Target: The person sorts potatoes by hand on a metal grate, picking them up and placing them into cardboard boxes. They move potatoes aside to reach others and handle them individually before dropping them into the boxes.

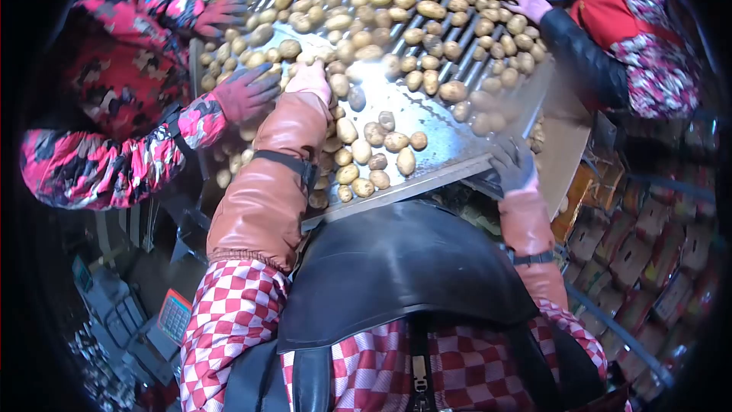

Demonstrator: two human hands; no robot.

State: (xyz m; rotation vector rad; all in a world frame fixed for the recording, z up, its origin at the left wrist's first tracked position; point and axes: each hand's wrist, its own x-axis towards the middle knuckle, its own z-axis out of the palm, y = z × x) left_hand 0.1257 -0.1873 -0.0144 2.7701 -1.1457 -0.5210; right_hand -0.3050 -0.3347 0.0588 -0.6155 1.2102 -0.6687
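While potatoes are spread over the bars and the metal surface, a loose cluster is gathered near the front rim, where some could be nudged over by a sweeping forearm. The left hand is set among potatoes at the surface's far left; whether one is gripped cannot be told, its fingers being blurred. Just beside it, a co-worker's gloved hand is held, so knuckles could be knocked if both were moved together. The right hand is placed by the rim's right end, fingers spread, apparently with nothing held; balance could be lost if it were leaned on.
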